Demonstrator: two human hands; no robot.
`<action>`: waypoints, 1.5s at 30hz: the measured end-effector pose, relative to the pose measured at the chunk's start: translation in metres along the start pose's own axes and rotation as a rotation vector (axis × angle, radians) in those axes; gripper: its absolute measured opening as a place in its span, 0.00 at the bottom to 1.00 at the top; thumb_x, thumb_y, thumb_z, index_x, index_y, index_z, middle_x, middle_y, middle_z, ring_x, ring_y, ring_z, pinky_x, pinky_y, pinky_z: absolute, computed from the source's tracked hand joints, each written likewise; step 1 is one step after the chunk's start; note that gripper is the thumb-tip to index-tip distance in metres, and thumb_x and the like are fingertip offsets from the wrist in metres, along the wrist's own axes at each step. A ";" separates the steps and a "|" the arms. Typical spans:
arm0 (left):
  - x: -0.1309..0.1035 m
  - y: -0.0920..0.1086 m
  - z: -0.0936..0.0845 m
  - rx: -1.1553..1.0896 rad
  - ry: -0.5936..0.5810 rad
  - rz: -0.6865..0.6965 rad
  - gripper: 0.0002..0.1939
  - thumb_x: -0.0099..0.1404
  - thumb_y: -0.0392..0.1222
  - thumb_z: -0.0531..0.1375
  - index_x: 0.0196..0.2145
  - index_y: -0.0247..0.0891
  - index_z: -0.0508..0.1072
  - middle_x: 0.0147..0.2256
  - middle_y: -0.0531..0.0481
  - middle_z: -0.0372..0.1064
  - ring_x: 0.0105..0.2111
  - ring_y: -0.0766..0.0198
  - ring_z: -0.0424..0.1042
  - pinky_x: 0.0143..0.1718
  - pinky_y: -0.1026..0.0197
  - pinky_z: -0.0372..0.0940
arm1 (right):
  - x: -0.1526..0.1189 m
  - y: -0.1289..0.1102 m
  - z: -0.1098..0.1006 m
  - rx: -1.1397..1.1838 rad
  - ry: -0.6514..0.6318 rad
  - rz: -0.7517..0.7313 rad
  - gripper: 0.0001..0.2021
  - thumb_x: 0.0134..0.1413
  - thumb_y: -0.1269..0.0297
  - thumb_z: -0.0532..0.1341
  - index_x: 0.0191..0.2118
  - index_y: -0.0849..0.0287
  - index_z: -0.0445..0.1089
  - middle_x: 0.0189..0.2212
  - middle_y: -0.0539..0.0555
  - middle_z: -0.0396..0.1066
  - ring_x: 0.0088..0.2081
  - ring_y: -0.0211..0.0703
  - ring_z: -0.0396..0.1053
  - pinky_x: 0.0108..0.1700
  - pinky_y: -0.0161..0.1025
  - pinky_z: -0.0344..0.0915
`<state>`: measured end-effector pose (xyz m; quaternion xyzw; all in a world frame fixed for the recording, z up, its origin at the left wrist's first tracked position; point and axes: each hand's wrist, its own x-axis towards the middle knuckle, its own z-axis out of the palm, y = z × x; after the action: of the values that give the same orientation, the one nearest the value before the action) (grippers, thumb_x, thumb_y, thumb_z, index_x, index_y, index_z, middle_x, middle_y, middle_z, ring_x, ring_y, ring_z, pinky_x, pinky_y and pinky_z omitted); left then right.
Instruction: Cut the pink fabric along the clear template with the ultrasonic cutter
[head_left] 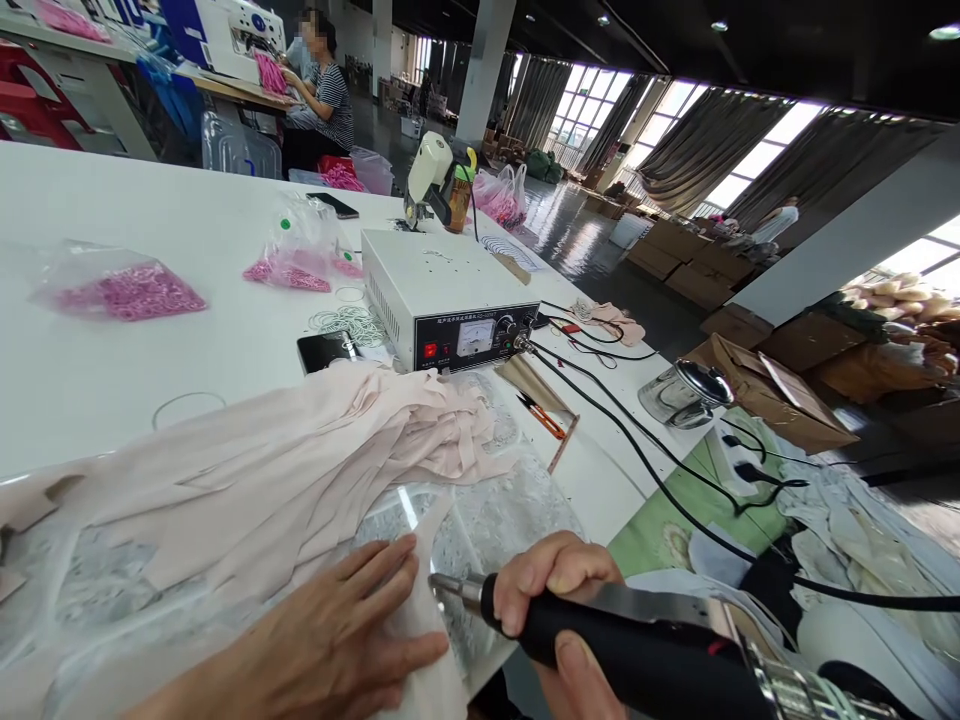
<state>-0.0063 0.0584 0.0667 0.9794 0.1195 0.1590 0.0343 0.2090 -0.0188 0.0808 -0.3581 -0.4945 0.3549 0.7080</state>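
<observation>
My left hand [337,630] lies with its fingers apart on a strip of pale pink fabric [433,570], pressing it to the worktop. In my right hand [562,590] is a thick black handheld tool [645,640] with a metal tip. That tip points left and meets the strip's right edge, just right of my left fingers; whether it touches the fabric is hard to tell. Beyond my left hand, a pile of pale pink fabric strips [300,470] spreads over a clear plastic sheet [525,495].
A white control box [450,290] with a dial stands behind the pile, black cables [630,430] running right. Orange snips [544,415], a phone [326,350], a metal-lidded jar [682,395] and bags of pink pieces [131,295] lie around. A person [326,100] sits at a sewing machine.
</observation>
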 end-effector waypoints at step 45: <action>0.009 -0.030 -0.012 -0.099 -0.287 0.079 0.42 0.61 0.52 0.71 0.67 0.62 0.58 0.73 0.42 0.24 0.67 0.31 0.53 0.58 0.37 0.64 | 0.006 0.004 0.008 -0.013 0.075 -0.035 0.10 0.59 0.53 0.62 0.41 0.50 0.63 0.30 0.50 0.69 0.21 0.37 0.67 0.23 0.38 0.66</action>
<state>-0.0087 0.0899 0.0773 0.9931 0.0669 0.0243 0.0931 0.2020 -0.0102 0.0820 -0.3673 -0.4761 0.3255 0.7297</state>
